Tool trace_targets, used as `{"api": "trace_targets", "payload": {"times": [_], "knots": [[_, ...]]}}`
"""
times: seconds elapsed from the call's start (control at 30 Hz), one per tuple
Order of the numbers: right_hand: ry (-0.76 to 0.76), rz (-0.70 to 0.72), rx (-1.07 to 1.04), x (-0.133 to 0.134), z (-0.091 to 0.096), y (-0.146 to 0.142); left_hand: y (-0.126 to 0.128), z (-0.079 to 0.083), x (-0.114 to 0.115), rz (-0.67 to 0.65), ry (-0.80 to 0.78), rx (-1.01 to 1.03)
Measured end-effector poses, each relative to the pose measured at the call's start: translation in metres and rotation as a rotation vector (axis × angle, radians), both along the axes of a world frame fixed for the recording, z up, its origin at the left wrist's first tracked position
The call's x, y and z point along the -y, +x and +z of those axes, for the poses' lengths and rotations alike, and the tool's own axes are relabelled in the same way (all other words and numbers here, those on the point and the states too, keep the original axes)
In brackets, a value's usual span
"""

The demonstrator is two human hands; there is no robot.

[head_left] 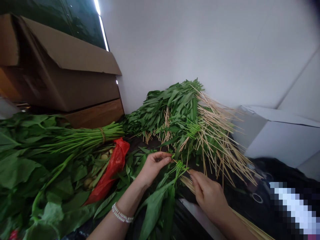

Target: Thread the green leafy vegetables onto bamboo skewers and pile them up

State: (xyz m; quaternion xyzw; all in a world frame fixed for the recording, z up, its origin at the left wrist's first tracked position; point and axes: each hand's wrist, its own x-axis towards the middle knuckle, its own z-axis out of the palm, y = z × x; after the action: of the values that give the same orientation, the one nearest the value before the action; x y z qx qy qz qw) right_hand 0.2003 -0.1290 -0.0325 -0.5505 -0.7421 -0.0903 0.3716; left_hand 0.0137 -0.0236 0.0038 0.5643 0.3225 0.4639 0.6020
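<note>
My left hand, a beaded bracelet on its wrist, pinches a leafy green stem between thumb and fingertips, close to the end of a thin stick. Several pieces of green stem sit side by side on that bamboo skewer, their long leaves hanging down toward me. The fingers of my right hand are closed around the skewer's other side, just right of the stems. Most of the skewer is hidden by the stems and my fingers. Beneath my right forearm lie loose bamboo skewers.
Behind my hands is a heap of leafy skewers, with bare stick ends pointing right. To the left lie a tied bundle of green stalks and a red plastic bag. A cardboard box and a white box flank the heap.
</note>
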Motion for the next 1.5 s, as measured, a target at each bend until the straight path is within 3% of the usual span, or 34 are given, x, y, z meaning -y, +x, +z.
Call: {"api": "trace_targets", "payload": {"times": [0.43,0.9,1.23,1.5], "knots": [[-0.018,0.045,-0.013,-0.001,-0.002,0.003,0.001,-0.005,0.000,-0.124,-0.194,0.100],[-0.024,0.020,-0.021,-0.002,-0.005,0.001,0.003,0.000,0.005,-0.109,-0.061,-0.043],[-0.039,0.022,-0.017,-0.003,-0.005,-0.002,0.005,-0.009,0.003,-0.076,-0.003,-0.147],[0.045,-0.045,0.005,0.001,0.005,-0.003,-0.007,0.005,0.002,-0.170,0.248,-0.299]]}}
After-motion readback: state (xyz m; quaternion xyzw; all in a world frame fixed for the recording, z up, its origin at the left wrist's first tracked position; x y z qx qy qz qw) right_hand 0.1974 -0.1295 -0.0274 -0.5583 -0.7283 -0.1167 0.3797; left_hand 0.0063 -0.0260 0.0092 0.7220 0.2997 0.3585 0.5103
